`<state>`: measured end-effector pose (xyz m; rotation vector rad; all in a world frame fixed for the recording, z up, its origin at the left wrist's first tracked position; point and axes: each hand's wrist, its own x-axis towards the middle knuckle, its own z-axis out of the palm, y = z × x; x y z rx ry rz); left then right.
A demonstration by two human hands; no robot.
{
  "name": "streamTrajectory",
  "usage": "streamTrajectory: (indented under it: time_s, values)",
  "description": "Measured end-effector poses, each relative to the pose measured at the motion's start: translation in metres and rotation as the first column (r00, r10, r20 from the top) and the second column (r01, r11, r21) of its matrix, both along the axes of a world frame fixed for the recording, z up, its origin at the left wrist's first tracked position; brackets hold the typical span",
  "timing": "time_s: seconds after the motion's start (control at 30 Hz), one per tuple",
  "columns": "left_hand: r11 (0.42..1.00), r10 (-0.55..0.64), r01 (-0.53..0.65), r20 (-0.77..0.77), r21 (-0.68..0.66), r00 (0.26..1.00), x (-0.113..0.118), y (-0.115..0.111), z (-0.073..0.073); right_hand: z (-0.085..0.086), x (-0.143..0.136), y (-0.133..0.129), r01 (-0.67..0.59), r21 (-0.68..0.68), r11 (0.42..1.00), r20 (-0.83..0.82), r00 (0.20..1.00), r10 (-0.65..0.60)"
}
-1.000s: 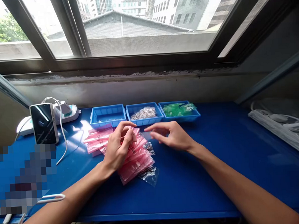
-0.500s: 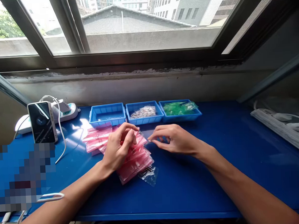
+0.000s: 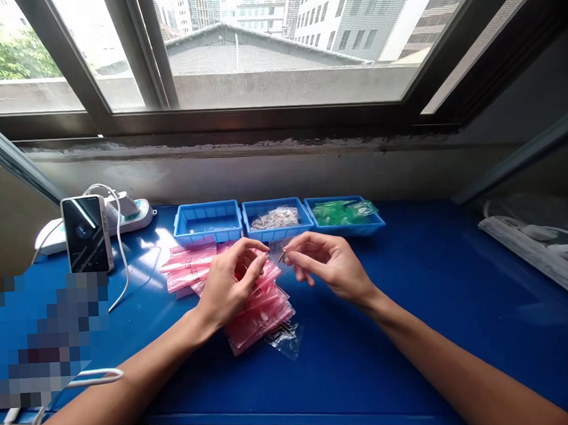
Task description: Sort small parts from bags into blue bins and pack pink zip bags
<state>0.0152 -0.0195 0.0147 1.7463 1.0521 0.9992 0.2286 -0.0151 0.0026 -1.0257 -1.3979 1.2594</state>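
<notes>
My left hand (image 3: 233, 285) is over a pile of pink plastic bags (image 3: 259, 325), its thumb and fingertips closed on the edge of a small clear bag (image 3: 277, 249). Just to the right, my right hand (image 3: 332, 264) pinches a small thin metal piece (image 3: 282, 256) between thumb and forefinger, beside the clear bag. Another clear bag with dark metal pieces (image 3: 285, 339) lies at the pile's lower right edge. Behind the hands, a blue tray (image 3: 278, 233) holds many small metal pieces.
A blue tray with a few thin pieces (image 3: 208, 237) stands left, one with green bags (image 3: 346, 231) right. A phone (image 3: 86, 235), power strip (image 3: 144, 215) and white cables are at the left. Another power strip (image 3: 528, 241) lies far right.
My right hand has turned and moved in closer to my left hand, and the metal piece at its fingertips now shows. The clear bag between the hands is now visible. The view has shifted slightly.
</notes>
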Motion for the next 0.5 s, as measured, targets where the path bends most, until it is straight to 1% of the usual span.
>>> streamTrajectory:
  time_s: [0.07, 0.2, 0.37, 0.5]
  values:
    - [1.000, -0.009, 0.009, -0.004, 0.002, 1.000, 0.001, 0.000, -0.001, -0.001, -0.004, -0.003, -0.029, -0.020, 0.999, -0.022, 0.999, 0.029]
    - [0.999, -0.026, 0.026, -0.005, 0.047, 1.000, 0.001, -0.001, -0.005, 0.002, -0.010, -0.009, -0.079, -0.039, 0.996, -0.004, 0.997, 0.079]
    - [0.997, -0.013, 0.015, -0.020, 0.082, 1.000, 0.001, -0.002, -0.005, 0.002, -0.011, -0.011, -0.086, -0.034, 0.996, 0.020, 0.996, 0.086]
    - [0.997, -0.001, 0.003, -0.031, 0.071, 1.000, 0.001, -0.002, -0.004, 0.002, -0.010, -0.012, -0.092, -0.026, 0.995, 0.041, 0.995, 0.093]
